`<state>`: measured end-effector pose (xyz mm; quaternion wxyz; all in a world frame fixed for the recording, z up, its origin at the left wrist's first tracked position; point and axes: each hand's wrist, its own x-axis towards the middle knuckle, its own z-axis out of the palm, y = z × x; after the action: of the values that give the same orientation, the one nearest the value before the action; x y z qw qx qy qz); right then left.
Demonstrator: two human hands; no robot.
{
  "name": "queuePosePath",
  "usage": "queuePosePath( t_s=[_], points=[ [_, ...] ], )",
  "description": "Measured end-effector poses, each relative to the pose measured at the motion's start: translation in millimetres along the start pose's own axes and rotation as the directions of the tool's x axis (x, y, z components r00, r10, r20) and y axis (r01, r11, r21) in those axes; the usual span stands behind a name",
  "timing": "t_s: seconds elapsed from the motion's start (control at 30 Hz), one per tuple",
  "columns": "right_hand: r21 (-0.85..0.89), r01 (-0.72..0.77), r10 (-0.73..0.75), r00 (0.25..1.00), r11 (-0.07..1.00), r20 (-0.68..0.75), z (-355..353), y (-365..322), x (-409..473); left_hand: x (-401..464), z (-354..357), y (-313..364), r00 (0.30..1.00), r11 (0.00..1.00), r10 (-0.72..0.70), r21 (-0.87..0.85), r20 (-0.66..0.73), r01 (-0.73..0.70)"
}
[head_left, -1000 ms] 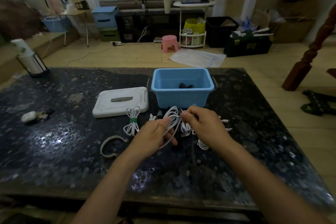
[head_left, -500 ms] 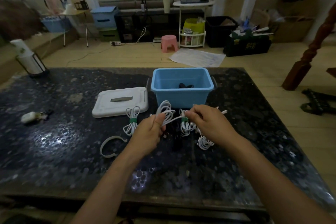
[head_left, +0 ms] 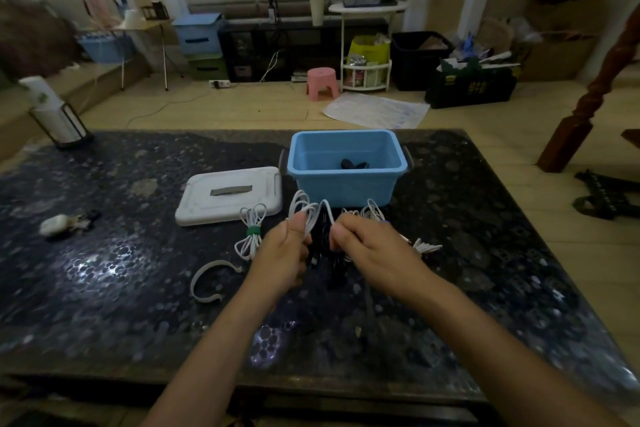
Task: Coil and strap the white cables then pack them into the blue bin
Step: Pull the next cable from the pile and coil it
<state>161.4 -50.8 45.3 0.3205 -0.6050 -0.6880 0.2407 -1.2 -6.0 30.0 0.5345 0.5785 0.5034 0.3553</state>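
Note:
My left hand grips a bunch of white cable loops that stick up above its thumb. My right hand pinches the same cable's free run close beside it, and the strand arches between the two hands. A coiled white cable with a green strap lies on the table left of my left hand. More white coils lie behind and right of my right hand. The blue bin stands open just beyond the hands, with a dark item in its bottom.
The bin's white lid lies flat to the left of the bin. A loose white strap curls on the dark stone table. A small white object lies far left; a lantern-like holder stands at the back-left corner.
My hands have drawn closer together and the loops now stand bunched above my left thumb; the strand between the hands has shortened into a small arch.

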Motion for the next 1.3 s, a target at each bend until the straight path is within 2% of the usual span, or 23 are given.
queuePosePath(
  t_s=[0.1, 0.23, 0.37, 0.5, 0.6, 0.73, 0.87, 1.03, 1.13, 1.3],
  points=[
    [-0.049, 0.051, -0.050, 0.999, 0.998, 0.018, 12.2, -6.5, -4.4, -4.3, 8.2, -0.3, 1.000, 1.000, 0.000, -0.013, 0.030, 0.000],
    [-0.091, 0.041, -0.040, 0.999, 0.995, 0.006, 19.7, -9.7, -3.2, -9.7, 13.8, 4.2, 0.996, 0.990, -0.049, -0.125, 0.075, 0.058],
    [-0.087, 0.035, -0.034, 0.999, 0.996, 0.010, 19.7, -11.9, -3.2, -11.2, 12.1, 6.1, 0.995, 0.996, 0.004, -0.086, 0.098, 0.005],
    [-0.128, 0.045, -0.041, 0.998, 0.991, 0.039, 21.5, -14.4, -6.0, -2.1, 7.2, 3.5, 0.994, 0.991, 0.071, 0.121, -0.085, -0.061],
    [-0.117, 0.009, -0.004, 0.999, 0.993, 0.048, 22.2, -10.5, -6.7, 1.0, -0.1, 8.8, 0.978, 0.998, 0.064, -0.014, -0.198, -0.068],
    [-0.204, 0.043, -0.018, 0.992, 0.978, 0.123, 36.2, -13.8, -12.4, 1.1, 4.6, 10.2, 0.957, 0.996, 0.066, -0.043, -0.281, -0.081],
    [-0.251, 0.117, -0.067, 0.978, 0.961, 0.199, 53.0, -21.2, -16.8, -1.3, 12.1, 12.1, 0.970, 0.980, 0.098, -0.145, -0.225, -0.133],
    [-0.235, 0.088, -0.048, 0.984, 0.968, 0.171, 56.6, -12.4, -13.5, -5.5, 12.1, 14.4, 0.977, 0.932, 0.105, -0.324, -0.184, -0.161],
    [-0.306, 0.115, -0.066, 0.984, 0.945, 0.168, 61.6, -6.9, -12.4, -4.5, 7.3, 15.3, 0.988, 0.885, 0.075, -0.447, -0.137, -0.129],
    [-0.317, 0.153, -0.083, 0.971, 0.936, 0.223, 37.0, -1.5, -2.3, -1.8, -5.2, 17.0, 0.996, 0.898, 0.024, -0.440, 0.091, 0.019]
  ],
)
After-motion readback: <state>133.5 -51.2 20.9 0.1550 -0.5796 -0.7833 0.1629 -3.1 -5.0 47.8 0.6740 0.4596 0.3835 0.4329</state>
